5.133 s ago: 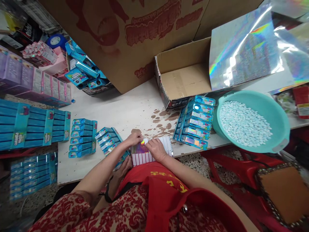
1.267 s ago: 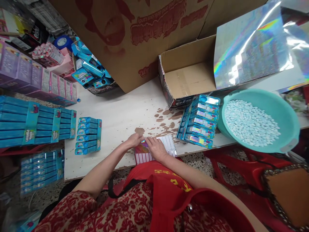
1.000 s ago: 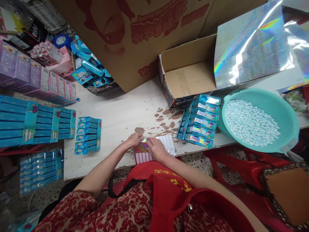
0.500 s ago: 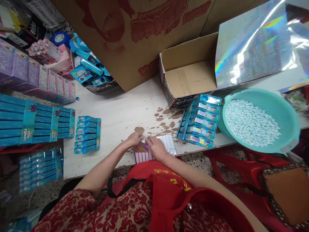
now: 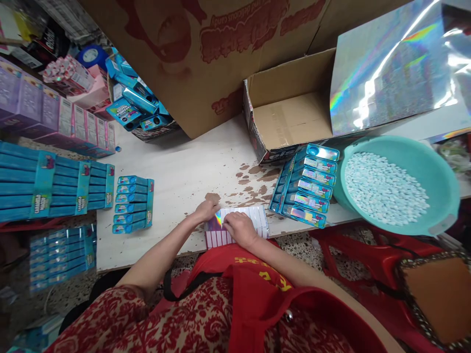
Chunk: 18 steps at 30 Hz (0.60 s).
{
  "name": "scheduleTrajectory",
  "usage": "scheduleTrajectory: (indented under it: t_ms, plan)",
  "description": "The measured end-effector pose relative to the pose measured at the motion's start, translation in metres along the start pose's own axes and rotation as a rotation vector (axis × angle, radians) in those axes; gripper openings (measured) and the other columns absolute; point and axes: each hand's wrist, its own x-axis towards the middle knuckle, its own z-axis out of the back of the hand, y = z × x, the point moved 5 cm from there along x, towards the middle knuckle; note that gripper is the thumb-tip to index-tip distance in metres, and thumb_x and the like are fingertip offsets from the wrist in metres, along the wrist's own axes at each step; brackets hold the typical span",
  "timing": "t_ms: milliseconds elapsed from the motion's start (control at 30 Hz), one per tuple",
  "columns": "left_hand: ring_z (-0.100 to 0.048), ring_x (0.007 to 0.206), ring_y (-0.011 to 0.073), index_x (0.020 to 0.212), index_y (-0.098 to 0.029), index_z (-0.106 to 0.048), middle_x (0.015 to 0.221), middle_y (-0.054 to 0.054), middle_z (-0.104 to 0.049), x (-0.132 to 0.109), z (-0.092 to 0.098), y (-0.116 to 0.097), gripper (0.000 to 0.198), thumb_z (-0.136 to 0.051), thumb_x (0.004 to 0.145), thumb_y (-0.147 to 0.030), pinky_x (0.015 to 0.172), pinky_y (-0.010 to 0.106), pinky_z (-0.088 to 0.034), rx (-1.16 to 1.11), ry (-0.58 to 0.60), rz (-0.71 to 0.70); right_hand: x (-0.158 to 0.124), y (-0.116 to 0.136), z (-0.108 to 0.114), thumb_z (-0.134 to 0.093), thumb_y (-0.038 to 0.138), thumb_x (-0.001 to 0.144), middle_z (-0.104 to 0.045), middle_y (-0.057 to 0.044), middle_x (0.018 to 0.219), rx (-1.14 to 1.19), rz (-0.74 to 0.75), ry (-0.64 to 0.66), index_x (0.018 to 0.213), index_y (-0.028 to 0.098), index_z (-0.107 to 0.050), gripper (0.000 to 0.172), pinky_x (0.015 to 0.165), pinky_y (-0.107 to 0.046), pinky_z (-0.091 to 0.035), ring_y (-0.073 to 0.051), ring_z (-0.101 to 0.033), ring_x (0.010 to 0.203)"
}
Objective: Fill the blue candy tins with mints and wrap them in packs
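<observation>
Six blue packs (image 5: pixel 307 189) at the bench's right edge; six more blue packs (image 5: pixel 130 203) near its left edge; one teal basin (image 5: pixel 443 186); one label sheet (image 5: pixel 257 215).

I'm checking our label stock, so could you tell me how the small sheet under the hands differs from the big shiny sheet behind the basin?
The small sheet lies flat at the table edge under the left hand and right hand, mostly white strips. The big sheet, far larger, sits tilted, overlapping the open carton, fully silver. Both show rainbow sheen.
</observation>
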Motion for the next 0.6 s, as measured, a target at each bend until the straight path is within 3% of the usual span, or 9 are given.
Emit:
scheduleTrajectory:
  t_ms: [133, 200, 267, 333, 433, 600]
  plan:
    - [-0.054, 0.105, 0.0232, 0.098, -0.016, -0.061, 0.107, 0.011, -0.063, -0.019, 0.019, -0.025, 0.035, -0.033, 0.093, -0.036, 0.084, 0.03, -0.041, -0.148, -0.124, -0.101, -0.014, 0.002, 0.047, -0.057, 0.025, 0.089, -0.065, 0.0, 0.076, 0.305, -0.125, -0.198, 0.077, 0.02, -0.057, 0.013, 0.067, -0.024, -0.046, -0.013, -0.059, 0.069]
    - [-0.054, 0.107, 0.0219, 0.116, -0.017, -0.055, 0.116, 0.012, -0.061, -0.035, 0.024, -0.051, 0.045, -0.028, 0.094, -0.045, 0.085, 0.031, -0.043, -0.424, -0.049, -0.252, -0.023, 0.002, 0.078, -0.06, 0.028, 0.086, -0.064, 0.002, 0.072, 0.543, -0.193, -0.353, 0.074, 0.02, -0.057, 0.014, 0.064, -0.023, -0.046, -0.012, -0.058, 0.066]
    - [-0.059, 0.093, 0.0205, 0.111, -0.015, -0.056, 0.101, 0.011, -0.066, -0.051, 0.024, -0.079, 0.046, -0.042, 0.088, -0.053, 0.079, 0.031, -0.046, -0.709, 0.128, -0.367, -0.033, 0.001, 0.104, -0.061, 0.028, 0.084, -0.063, 0.002, 0.07, 0.662, -0.235, -0.48, 0.073, 0.02, -0.058, 0.014, 0.063, -0.024, -0.045, -0.013, -0.058, 0.065]
    - [-0.059, 0.071, 0.0165, 0.089, -0.014, -0.06, 0.072, 0.005, -0.064, -0.061, 0.025, -0.103, 0.038, -0.058, 0.079, -0.051, 0.07, 0.029, -0.046, -0.832, 0.237, -0.371, -0.043, -0.002, 0.126, -0.061, 0.029, 0.083, -0.064, 0.002, 0.07, 0.659, -0.278, -0.583, 0.075, 0.02, -0.06, 0.012, 0.062, -0.024, -0.045, -0.013, -0.058, 0.065]
    - [-0.049, 0.053, 0.0109, 0.069, -0.015, -0.057, 0.053, -0.002, -0.052, -0.057, 0.034, -0.137, 0.031, -0.059, 0.078, -0.045, 0.06, 0.026, -0.042, -0.795, 0.197, -0.363, -0.054, -0.015, 0.151, -0.06, 0.032, 0.084, -0.064, 0.001, 0.072, 0.537, -0.369, -0.745, 0.076, 0.02, -0.061, 0.014, 0.065, -0.026, -0.045, -0.014, -0.057, 0.067]
    - [-0.047, 0.054, 0.0104, 0.092, -0.015, -0.066, 0.056, -0.003, -0.051, -0.028, 0.066, -0.209, 0.031, -0.051, 0.082, -0.04, 0.053, 0.022, -0.036, -0.599, 0.131, -0.531, -0.057, -0.054, 0.195, -0.064, 0.038, 0.08, -0.062, 0.001, 0.073, 0.431, -0.512, -0.96, 0.076, 0.019, -0.063, 0.019, 0.062, -0.026, -0.042, -0.013, -0.053, 0.064]
